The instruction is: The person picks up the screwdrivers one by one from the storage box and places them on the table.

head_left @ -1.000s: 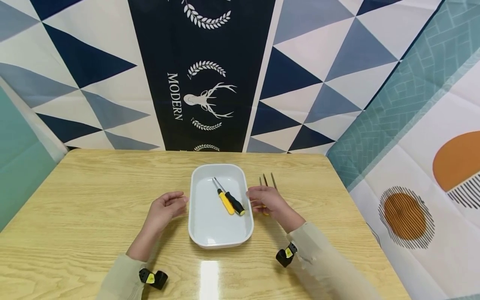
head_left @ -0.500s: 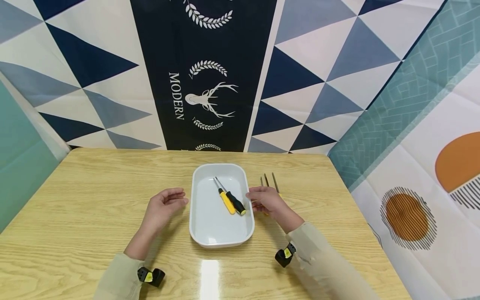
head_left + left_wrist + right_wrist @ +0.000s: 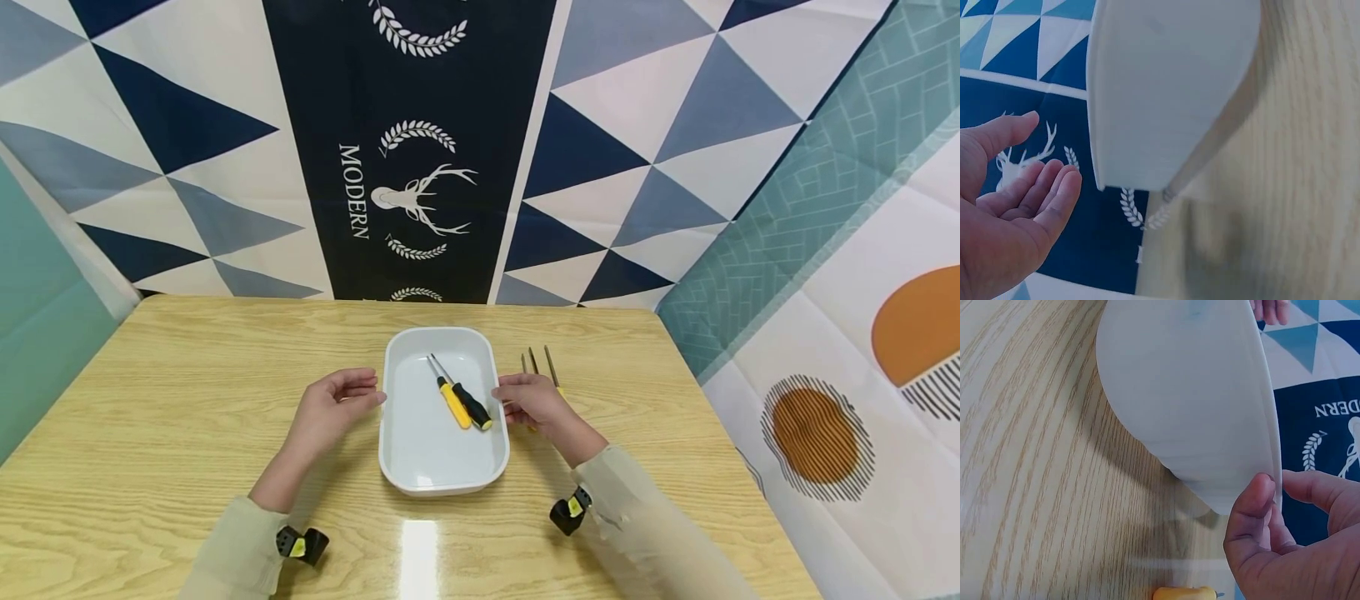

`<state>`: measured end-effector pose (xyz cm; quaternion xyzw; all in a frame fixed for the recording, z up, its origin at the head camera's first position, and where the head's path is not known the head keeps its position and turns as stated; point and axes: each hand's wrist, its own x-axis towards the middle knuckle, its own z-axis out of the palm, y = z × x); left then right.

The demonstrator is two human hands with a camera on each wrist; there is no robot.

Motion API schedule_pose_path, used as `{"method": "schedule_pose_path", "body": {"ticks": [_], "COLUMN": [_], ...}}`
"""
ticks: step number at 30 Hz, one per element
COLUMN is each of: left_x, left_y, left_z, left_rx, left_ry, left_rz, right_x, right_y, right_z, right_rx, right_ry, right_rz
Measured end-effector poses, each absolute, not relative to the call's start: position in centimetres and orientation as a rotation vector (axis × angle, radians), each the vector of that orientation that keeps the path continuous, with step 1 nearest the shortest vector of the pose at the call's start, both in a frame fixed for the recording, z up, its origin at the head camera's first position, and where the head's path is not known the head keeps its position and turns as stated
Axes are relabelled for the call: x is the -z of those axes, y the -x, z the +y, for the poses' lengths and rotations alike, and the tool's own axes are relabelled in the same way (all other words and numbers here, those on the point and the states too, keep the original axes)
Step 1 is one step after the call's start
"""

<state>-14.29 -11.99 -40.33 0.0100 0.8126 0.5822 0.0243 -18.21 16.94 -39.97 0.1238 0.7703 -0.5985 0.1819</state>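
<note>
A white rectangular tray [image 3: 411,454] stands on the table in the head view. Two screwdrivers lie inside it with their tips pointing away: one with a yellow handle [image 3: 454,407], one with a black handle [image 3: 474,408]. My right hand [image 3: 536,404] pinches the tray's right rim between thumb and fingers, as the right wrist view also shows. By the left rim is my left hand [image 3: 330,412], its fingers loosely bent and holding nothing. In the left wrist view a gap separates that hand [image 3: 1022,200] from the tray wall [image 3: 1160,100].
Several metal shafts [image 3: 551,367] of tools lie to the right of the tray, their handles partly behind the right hand. One yellow handle [image 3: 1184,593] shows in the right wrist view. The wooden table [image 3: 225,358] ends at a patterned cloth backdrop [image 3: 420,267].
My left hand has moved slightly right, its thumb now closer to the tray's left rim. The right hand keeps its place on the right rim, and the tray has not visibly moved.
</note>
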Motion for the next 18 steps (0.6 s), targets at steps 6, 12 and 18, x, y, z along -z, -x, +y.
{"method": "schedule_pose_path", "body": {"ticks": [6, 12, 18], "left_x": [39.4, 38.6, 37.9], "left_y": [14.6, 14.8, 15.5], "left_z": [-10.7, -9.2, -7.7], "left_rx": [-1.790, -1.759, -1.695], "left_ry": [-0.050, -0.020, 0.018], "left_rz": [2.487, 2.467, 2.492], "right_x": [40.1, 40.2, 40.2], "right_y": [18.2, 18.3, 18.3], "right_z": [16.9, 16.8, 17.0], "right_rx": [1.679, 1.671, 1.675], "right_ry": [-0.344, -0.356, -0.351], "right_rz": [2.185, 2.178, 2.188]}}
